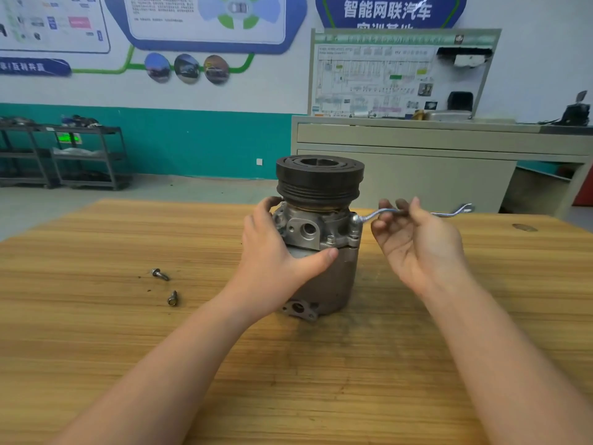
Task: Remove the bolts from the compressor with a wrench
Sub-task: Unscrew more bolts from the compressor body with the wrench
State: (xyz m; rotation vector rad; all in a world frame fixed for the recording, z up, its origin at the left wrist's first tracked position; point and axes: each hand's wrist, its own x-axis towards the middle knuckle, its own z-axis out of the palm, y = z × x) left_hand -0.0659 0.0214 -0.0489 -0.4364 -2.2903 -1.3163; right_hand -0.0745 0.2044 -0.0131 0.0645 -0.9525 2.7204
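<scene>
The right hand (pixel 417 245) has its fingers loosely curled round the middle of the wrench (pixel 414 213), palm turned toward the camera, fingertips smudged dark; the wrench's near ring end sits on a bolt (pixel 354 220) at the right shoulder of the compressor (pixel 321 239), its far end sticking out past the hand to the right. The left hand (pixel 276 252) wraps the compressor's left side, thumb pressed across the front of the grey body just below the flange, fingers curled round behind under the dark pulley (pixel 319 178). The compressor stands upright on the wooden table (pixel 96 332), pulley on top, near the table's middle and close to its far edge. Another bolt head (pixel 330 240) shows on the front flange. Two loose bolts (pixel 160 274) (pixel 172 298) lie on the table to the left, well apart from the compressor and near each other. Beyond the far edge stand a beige cabinet (pixel 401 155) with a diagram board (pixel 401 75) at right and dark shelving racks (pixel 64 155) at left against a teal-banded wall. Bare tabletop spreads on both sides and toward the camera.
</scene>
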